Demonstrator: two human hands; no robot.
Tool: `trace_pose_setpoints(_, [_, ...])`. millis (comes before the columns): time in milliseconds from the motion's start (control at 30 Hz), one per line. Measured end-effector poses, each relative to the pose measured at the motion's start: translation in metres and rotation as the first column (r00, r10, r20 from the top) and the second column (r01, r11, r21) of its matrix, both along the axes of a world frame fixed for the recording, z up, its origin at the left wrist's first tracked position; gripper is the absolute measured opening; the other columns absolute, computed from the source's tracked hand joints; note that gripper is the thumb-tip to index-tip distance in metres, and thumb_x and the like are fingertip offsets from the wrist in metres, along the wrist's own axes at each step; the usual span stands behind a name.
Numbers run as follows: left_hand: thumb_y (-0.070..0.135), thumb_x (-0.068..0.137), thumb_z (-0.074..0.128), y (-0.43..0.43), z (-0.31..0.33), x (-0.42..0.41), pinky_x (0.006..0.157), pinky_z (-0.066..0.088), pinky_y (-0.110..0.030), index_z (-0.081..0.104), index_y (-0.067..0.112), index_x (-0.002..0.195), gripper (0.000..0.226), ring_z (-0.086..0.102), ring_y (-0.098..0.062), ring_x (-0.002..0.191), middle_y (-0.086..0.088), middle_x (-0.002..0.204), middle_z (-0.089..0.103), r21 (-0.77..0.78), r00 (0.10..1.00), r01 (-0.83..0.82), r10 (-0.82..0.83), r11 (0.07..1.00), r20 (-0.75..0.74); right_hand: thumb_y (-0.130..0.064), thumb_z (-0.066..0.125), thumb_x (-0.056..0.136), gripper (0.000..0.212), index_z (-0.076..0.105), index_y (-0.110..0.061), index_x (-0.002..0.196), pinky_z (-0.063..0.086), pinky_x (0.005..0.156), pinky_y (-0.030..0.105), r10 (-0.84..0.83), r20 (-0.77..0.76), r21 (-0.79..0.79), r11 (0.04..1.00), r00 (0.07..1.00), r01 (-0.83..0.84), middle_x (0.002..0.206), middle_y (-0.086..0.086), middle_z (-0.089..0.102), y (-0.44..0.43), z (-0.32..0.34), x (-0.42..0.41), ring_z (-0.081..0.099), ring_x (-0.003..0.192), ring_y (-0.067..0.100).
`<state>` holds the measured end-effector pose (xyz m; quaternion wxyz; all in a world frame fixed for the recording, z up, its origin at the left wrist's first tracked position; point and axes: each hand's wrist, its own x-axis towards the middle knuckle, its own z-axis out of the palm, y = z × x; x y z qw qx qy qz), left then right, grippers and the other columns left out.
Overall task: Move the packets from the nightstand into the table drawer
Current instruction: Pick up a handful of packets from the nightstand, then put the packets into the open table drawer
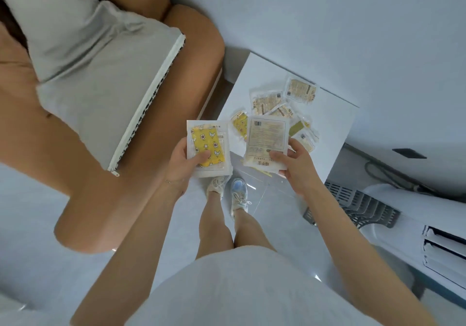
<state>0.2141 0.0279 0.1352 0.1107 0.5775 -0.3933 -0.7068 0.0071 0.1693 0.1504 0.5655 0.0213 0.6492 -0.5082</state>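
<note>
My left hand grips a clear packet with a yellow patterned pad, held just off the near left corner of the white nightstand. My right hand holds a white packet with printed text, with more packet edges showing beneath it, over the nightstand's near edge. Several more small packets lie scattered on the nightstand top beyond both hands. No table drawer is in view.
A brown padded bed end with a grey pillow fills the left. A white appliance with vents stands at the right, with a cable behind it. My feet stand on the pale floor between bed and nightstand.
</note>
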Motion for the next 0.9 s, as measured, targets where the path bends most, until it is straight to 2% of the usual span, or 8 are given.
trace_pose_setpoints(133, [0.000, 0.078, 0.071, 0.019, 0.017, 0.043, 0.077, 0.058, -0.033, 0.055, 0.012, 0.112, 0.039, 0.070, -0.020, 0.090, -0.005, 0.104, 0.070, -0.006, 0.985, -0.170, 0.170, 0.985, -0.019, 0.006, 0.062, 0.085, 0.045, 0.052, -0.014, 0.124, 0.060, 0.077, 0.036, 0.158, -0.018, 0.008, 0.987, 0.987, -0.158, 0.104, 0.004, 0.072, -0.014, 0.018, 0.022, 0.070, 0.098, 0.024])
trace_pose_setpoints(267, [-0.001, 0.077, 0.072, 0.037, 0.030, 0.086, 0.077, 0.058, -0.036, 0.057, 0.018, 0.103, 0.035, 0.070, -0.020, 0.088, -0.004, 0.100, 0.070, 0.009, 0.936, -0.350, 0.350, 0.937, -0.031, 0.006, 0.062, 0.085, 0.042, 0.053, -0.015, 0.121, 0.060, 0.079, 0.038, 0.305, -0.033, 0.008, 0.953, 0.952, -0.304, 0.104, 0.005, 0.072, -0.033, 0.033, 0.053, 0.070, 0.096, 0.025])
trace_pose_setpoints(367, [-0.005, 0.078, 0.069, 0.047, 0.037, 0.124, 0.075, 0.059, -0.030, 0.057, 0.018, 0.100, 0.034, 0.068, -0.020, 0.087, -0.004, 0.100, 0.069, 0.006, 0.877, -0.478, 0.478, 0.878, -0.048, 0.005, 0.061, 0.086, 0.039, 0.054, -0.015, 0.119, 0.060, 0.074, 0.034, 0.421, -0.035, -0.009, 0.907, 0.906, -0.422, 0.102, 0.003, 0.073, -0.050, 0.042, 0.086, 0.072, 0.093, 0.023])
trace_pose_setpoints(533, [-0.008, 0.078, 0.067, 0.060, 0.040, 0.206, 0.075, 0.059, -0.029, 0.051, 0.003, 0.121, 0.047, 0.068, -0.022, 0.093, -0.013, 0.111, 0.066, 0.017, 0.745, -0.664, 0.663, 0.748, -0.074, 0.003, 0.061, 0.087, 0.038, 0.053, -0.014, 0.120, 0.059, 0.072, 0.031, 0.612, -0.075, -0.014, 0.789, 0.787, -0.615, 0.104, 0.004, 0.073, -0.076, 0.054, 0.164, 0.070, 0.098, 0.026])
trace_pose_setpoints(600, [-0.008, 0.079, 0.067, 0.067, 0.041, 0.242, 0.071, 0.059, -0.027, 0.054, 0.007, 0.114, 0.041, 0.070, -0.016, 0.086, -0.010, 0.107, 0.067, 0.012, 0.699, -0.711, 0.709, 0.703, -0.089, 0.003, 0.062, 0.087, 0.042, 0.052, -0.015, 0.123, 0.059, 0.075, 0.033, 0.672, -0.097, -0.009, 0.737, 0.734, -0.675, 0.110, 0.006, 0.071, -0.083, 0.057, 0.202, 0.070, 0.100, 0.026])
trace_pose_setpoints(700, [-0.006, 0.079, 0.068, 0.080, 0.044, 0.306, 0.070, 0.059, -0.025, 0.057, 0.014, 0.108, 0.038, 0.071, -0.010, 0.081, -0.002, 0.102, 0.069, 0.014, 0.648, -0.758, 0.755, 0.652, -0.094, 0.004, 0.063, 0.086, 0.046, 0.051, -0.014, 0.127, 0.060, 0.079, 0.036, 0.714, -0.111, -0.010, 0.695, 0.691, -0.719, 0.115, 0.006, 0.069, -0.088, 0.059, 0.272, 0.068, 0.102, 0.026])
trace_pose_setpoints(900, [-0.004, 0.079, 0.069, 0.117, 0.048, 0.456, 0.062, 0.056, -0.022, 0.058, 0.019, 0.099, 0.033, 0.071, -0.010, 0.079, -0.002, 0.099, 0.069, -0.008, 0.563, -0.826, 0.824, 0.563, -0.058, 0.005, 0.061, 0.086, 0.042, 0.052, -0.016, 0.120, 0.055, 0.085, 0.041, 0.700, -0.010, -0.044, 0.713, 0.714, -0.700, 0.103, 0.001, 0.072, -0.081, 0.058, 0.426, 0.069, 0.097, 0.020])
